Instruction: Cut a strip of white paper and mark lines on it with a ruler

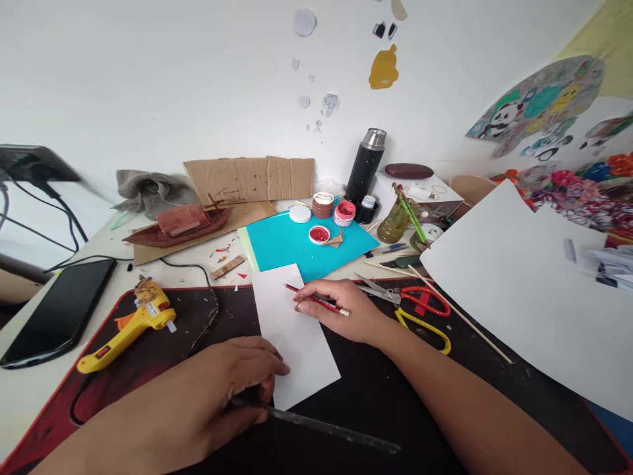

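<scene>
We seem to be in a craft workspace: our tabletop (24,396) carries a glue gun (159,318) at left, scissors (397,298) at right, and a model boat (182,223) and red paint pot (345,212) farther off.

Bright white wall (148,79) with gold sticker (384,69) and panda decal (503,120) behind a pale tabletop (22,408)

Right hand (353,309) held a pencil (329,305) over paper (294,340), point jutting left. Left hand (232,379) gripped a thin strip (341,429), its free length running rightward. Scissors (396,298) lay just right of the pencil grip; glue gun (148,318), left of the strip grip; boat (182,224) and blue sheet (291,242), beyond both grips.
</scene>
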### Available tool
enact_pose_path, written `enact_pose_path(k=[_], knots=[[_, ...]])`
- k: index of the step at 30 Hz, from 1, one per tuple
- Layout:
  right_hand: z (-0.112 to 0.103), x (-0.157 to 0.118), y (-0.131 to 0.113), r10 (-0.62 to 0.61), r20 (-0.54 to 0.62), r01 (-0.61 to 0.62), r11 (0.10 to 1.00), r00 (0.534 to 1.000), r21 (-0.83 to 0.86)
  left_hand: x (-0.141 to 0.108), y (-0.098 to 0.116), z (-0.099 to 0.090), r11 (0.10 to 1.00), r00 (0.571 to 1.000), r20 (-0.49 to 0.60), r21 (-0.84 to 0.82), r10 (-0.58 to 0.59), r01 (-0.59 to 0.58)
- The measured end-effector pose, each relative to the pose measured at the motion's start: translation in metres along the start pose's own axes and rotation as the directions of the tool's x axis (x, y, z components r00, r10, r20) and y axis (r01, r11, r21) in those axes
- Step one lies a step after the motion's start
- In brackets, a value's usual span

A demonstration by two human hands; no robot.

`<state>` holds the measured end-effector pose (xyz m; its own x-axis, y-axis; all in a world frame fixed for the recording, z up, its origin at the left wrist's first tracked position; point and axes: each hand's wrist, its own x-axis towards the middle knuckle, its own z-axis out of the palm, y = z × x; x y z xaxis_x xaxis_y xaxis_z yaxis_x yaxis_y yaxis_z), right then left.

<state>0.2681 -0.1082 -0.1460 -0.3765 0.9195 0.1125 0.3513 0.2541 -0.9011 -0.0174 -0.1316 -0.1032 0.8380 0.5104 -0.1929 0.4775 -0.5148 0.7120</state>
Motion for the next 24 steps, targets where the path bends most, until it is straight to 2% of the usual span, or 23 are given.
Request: enact_pose_path(k=[7, 15, 24], knots=[[0.0, 0.0, 0.001, 0.02, 0.002, -0.02, 1.0, 1.0, -0.006, 0.004, -0.005, -0.002, 1.0, 0.998, -0.059, -0.017, -0.024, 0.023], [-0.001, 0.0, -0.002, 0.036, 0.012, -0.036, 0.999, 0.999, 0.007, 0.015, -0.019, 0.001, 0.999, 0.983, -0.178, 0.018, -0.043, 0.047], [0.0, 0.0, -0.002, 0.035, 0.008, -0.035, 0.999, 0.999, 0.006, 0.023, -0.026, 0.006, 1.0, 0.974, -0.225, 0.017, -0.008, 0.012]])
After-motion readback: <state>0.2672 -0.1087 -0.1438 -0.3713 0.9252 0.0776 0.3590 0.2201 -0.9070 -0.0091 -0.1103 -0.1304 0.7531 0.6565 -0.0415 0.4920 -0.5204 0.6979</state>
